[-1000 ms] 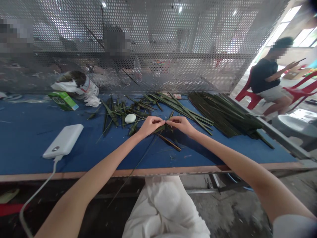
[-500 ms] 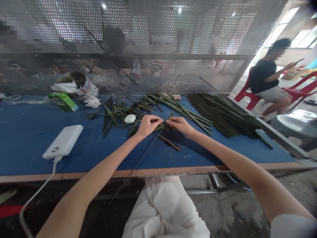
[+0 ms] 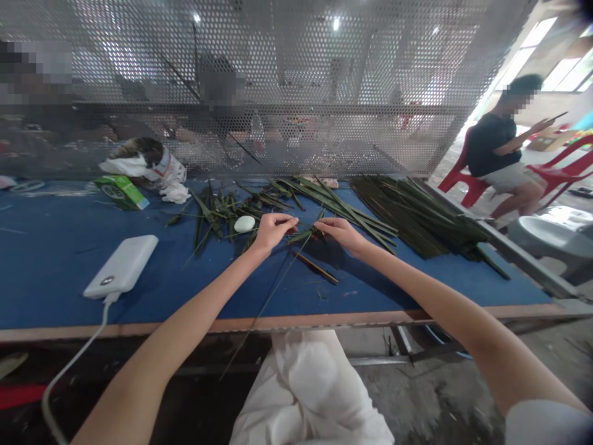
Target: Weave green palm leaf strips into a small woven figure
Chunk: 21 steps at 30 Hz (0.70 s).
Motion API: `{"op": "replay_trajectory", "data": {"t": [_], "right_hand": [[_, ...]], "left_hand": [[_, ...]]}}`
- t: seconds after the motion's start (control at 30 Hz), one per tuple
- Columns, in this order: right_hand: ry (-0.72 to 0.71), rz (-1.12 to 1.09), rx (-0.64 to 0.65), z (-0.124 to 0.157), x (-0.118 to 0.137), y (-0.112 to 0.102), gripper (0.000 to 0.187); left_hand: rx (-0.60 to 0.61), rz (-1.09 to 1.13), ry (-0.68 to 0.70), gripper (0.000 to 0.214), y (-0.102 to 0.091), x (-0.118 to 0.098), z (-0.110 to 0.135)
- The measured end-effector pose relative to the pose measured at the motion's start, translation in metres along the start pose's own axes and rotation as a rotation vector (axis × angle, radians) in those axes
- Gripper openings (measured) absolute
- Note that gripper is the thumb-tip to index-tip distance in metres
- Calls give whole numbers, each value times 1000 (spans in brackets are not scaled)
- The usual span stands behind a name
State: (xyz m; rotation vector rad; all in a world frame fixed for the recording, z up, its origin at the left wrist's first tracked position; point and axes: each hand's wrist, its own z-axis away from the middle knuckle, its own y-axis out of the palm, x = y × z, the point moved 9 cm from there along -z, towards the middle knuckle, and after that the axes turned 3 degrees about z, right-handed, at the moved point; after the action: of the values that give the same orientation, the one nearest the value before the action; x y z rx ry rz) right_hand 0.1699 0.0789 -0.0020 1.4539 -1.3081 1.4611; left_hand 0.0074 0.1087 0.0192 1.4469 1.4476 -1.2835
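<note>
My left hand [image 3: 274,231] is closed in a pinch, with what looks like a thin leaf strip running from its fingertips toward the right. Thumb and fingers of my right hand [image 3: 341,234] grip a small bunch of folded green leaf [image 3: 306,235] above the blue table. From that bunch a long thin strand [image 3: 271,296] trails down past the table's front edge. A pale egg-shaped object [image 3: 244,224] lies just left of my left hand. Below the hands rests a narrow brown stick-like piece [image 3: 317,268]. My fingers hide the exact grip points.
Leaf scraps [image 3: 213,213] lie left of centre, with long leaf strips [image 3: 340,204] and a stack of dark leaves [image 3: 412,216] to the right. A white power bank [image 3: 123,266], green box [image 3: 121,191] and perforated metal screen [image 3: 296,80] surround them. A person [image 3: 495,139] sits at right.
My hands have drawn slightly apart, the left moving left and the right a little right. The folded leaf shows more between them, and the trailing strand has shifted.
</note>
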Motion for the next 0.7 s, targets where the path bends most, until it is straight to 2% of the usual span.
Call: {"op": "replay_trajectory", "data": {"t": [0.1,0.23,0.4,0.5,0.6,0.7], "right_hand": [[-20,42,-8,2,3,0,44],[-43,112,-20,6,9,2,45],[-27,45,-18,10,12,8,46],[-21,-24,-54,10,10,6,45],[0,-43,-104,9,5,2,45],[10,-44,-137,9,2,0,45]], "left_hand": [[24,29,-58,22,2,-1,3],[188,114,-202,30,19,4,11],[309,54,-251,37,32,9,20],[373,82,-325,43,39,14,25],[373,133,-340,46,42,15,26],[321,152,-250,41,39,10,23]]}}
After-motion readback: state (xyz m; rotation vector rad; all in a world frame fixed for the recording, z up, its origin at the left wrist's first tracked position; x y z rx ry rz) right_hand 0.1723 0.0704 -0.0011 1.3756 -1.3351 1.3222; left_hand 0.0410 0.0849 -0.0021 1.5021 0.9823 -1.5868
